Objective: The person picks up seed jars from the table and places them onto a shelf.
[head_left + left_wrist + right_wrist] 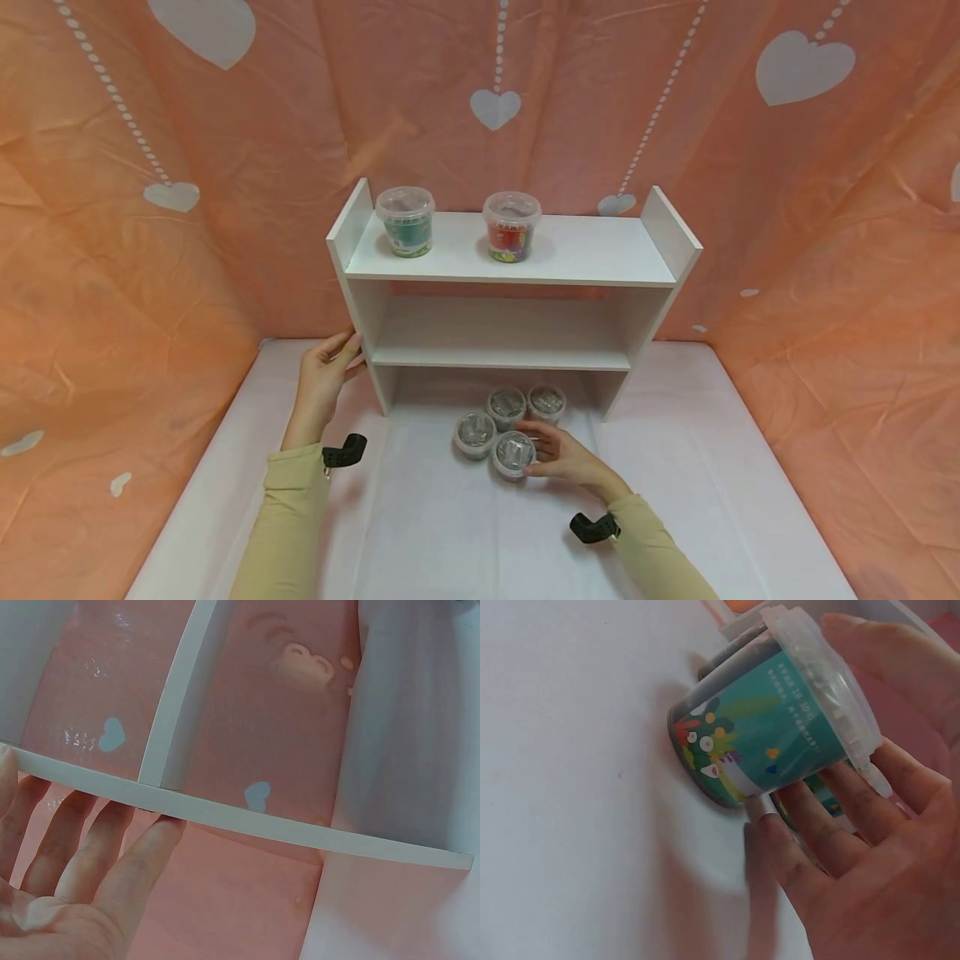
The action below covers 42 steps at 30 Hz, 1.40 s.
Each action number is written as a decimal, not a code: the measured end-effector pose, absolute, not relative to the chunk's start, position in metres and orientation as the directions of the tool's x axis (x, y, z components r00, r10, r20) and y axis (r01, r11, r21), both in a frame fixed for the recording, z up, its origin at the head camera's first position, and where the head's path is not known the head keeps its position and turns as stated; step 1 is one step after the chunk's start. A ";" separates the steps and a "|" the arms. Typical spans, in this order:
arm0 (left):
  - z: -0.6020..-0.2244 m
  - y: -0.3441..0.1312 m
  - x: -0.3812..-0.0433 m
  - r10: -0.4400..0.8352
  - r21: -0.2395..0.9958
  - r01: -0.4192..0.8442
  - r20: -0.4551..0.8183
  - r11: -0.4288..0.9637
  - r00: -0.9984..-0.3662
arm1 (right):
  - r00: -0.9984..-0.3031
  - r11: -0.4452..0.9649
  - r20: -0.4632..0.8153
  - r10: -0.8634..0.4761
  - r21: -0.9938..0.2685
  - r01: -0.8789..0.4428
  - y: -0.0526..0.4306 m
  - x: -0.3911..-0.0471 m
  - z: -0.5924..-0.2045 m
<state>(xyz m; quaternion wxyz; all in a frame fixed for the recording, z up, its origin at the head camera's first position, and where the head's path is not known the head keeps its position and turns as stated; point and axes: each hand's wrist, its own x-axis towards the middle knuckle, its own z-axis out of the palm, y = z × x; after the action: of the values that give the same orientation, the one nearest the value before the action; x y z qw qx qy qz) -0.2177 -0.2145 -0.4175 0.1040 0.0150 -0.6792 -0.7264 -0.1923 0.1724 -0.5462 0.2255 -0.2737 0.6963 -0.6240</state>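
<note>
Around 1 tub [772, 724], right fingers [819, 827]

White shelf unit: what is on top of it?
On the top board stand a green lidded tub near its left end and a red lidded tub at about the middle. The board beneath and directly behind each tub is hidden from view.

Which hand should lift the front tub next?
Probably the right hand: its thumb and fingers are at the front tub, while the left hand is at the side of the white shelf.
</note>
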 end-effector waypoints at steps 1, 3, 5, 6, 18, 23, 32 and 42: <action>-0.418 -0.214 -0.218 -0.169 0.990 0.131 0.120 -0.054 -0.978 | -0.750 0.067 0.032 -0.661 -0.993 -0.102 0.172 -0.192 -0.546; -0.418 -0.214 -0.218 -0.165 0.990 0.131 0.121 -0.053 -0.979 | -0.749 0.059 0.042 -0.661 -0.993 -0.107 0.171 -0.193 -0.547; -0.417 -0.214 -0.218 -0.159 0.990 0.132 0.123 -0.048 -0.980 | -0.746 0.044 0.057 -0.664 -0.992 -0.115 0.171 -0.192 -0.547; -0.417 -0.214 -0.218 -0.157 0.990 0.130 0.121 -0.049 -0.980 | -0.742 0.036 0.065 -0.667 -0.992 -0.120 0.170 -0.192 -0.547; -0.418 -0.215 -0.220 -0.170 0.984 0.165 0.151 -0.069 -0.974 | -0.751 0.004 0.072 -0.656 -0.995 -0.099 0.167 -0.191 -0.549; -0.419 -0.215 -0.220 -0.160 0.983 0.168 0.155 -0.069 -0.975 | -0.757 -0.004 0.076 -0.648 -0.995 -0.096 0.166 -0.189 -0.548; -0.419 -0.215 -0.218 -0.167 0.989 0.135 0.123 -0.064 -0.978 | -0.764 0.033 0.069 -0.641 -0.993 -0.117 0.167 -0.188 -0.551; -0.419 -0.215 -0.218 -0.174 0.990 0.130 0.118 -0.060 -0.978 | -0.776 0.034 0.070 -0.627 -0.993 -0.117 0.168 -0.187 -0.551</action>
<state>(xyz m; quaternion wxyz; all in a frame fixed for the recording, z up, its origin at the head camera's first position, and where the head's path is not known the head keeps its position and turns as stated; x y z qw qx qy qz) -0.2182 -0.2153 -0.4191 0.1045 0.0160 -0.6777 -0.7277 -0.1873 0.1678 -0.5506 0.1993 -0.2693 0.6908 -0.6408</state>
